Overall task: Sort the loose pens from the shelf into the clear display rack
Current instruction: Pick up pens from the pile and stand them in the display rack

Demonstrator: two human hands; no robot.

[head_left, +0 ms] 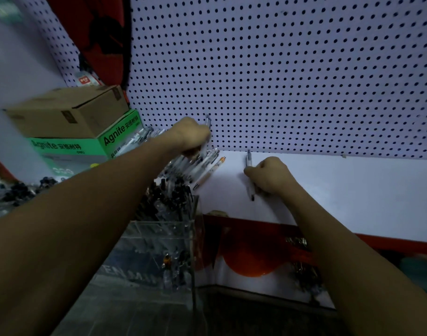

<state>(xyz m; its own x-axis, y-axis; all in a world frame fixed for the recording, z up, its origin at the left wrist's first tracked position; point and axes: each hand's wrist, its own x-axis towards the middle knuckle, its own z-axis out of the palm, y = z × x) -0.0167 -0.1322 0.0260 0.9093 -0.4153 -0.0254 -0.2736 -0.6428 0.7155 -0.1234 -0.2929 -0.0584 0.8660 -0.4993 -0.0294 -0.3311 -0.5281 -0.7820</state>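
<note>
A heap of loose pens lies on the white shelf at the foot of the pegboard. My left hand is over the heap and grips a pen that stands nearly upright. My right hand rests on the shelf to the right of the heap, fingers curled round another pen whose ends stick out above and below the fist. The clear display rack stands below the heap, with dark-capped pens in its upper compartments and a few in a lower one.
A white pegboard backs the shelf. At the left a cardboard box sits on a green Agnite box. More dark pens fill the far left. A red shelf edge runs below.
</note>
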